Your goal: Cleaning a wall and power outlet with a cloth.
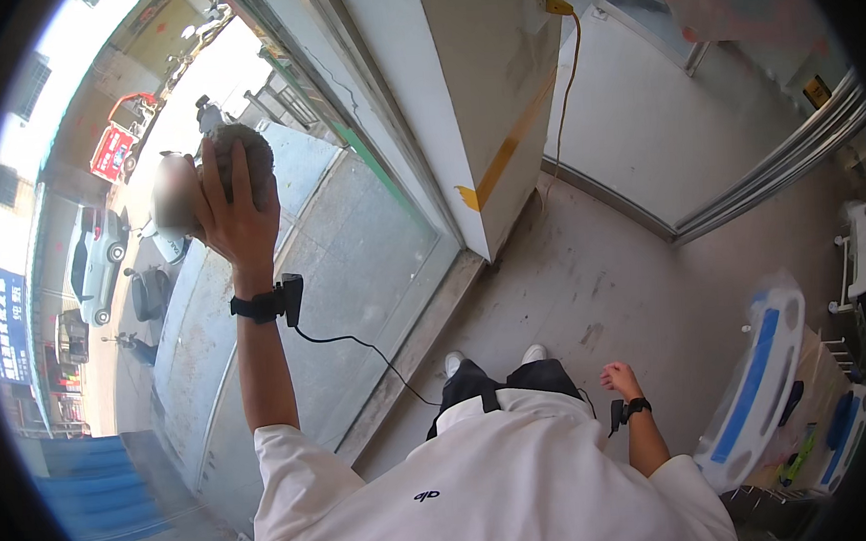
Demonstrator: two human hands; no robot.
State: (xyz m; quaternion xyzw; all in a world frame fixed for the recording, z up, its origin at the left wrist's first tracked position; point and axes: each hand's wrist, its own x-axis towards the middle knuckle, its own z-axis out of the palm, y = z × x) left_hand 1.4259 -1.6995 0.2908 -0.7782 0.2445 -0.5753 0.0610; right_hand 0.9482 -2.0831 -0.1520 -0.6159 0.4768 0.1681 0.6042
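Note:
My left hand (242, 207) is raised at the upper left, fingers spread over a bunched grey cloth (256, 151). It holds the cloth flat against a large glass pane (360, 289). A pale blurred patch beside the fingers hides part of what is there. Low at my right side hangs my right hand (621, 378), its fingers curled and no object visible in it. Both wrists wear black straps with small devices; a black cable (356, 341) runs from the left one toward my waist.
A metal-framed white pillar (505, 105) stands ahead, with a yellow plug (557, 5) and cord. White-and-blue hospital-type bed boards (759, 393) stand at right, near a folding metal gate (772, 157). Beyond the glass are a parked car (93, 262), scooters and a red cart (112, 151).

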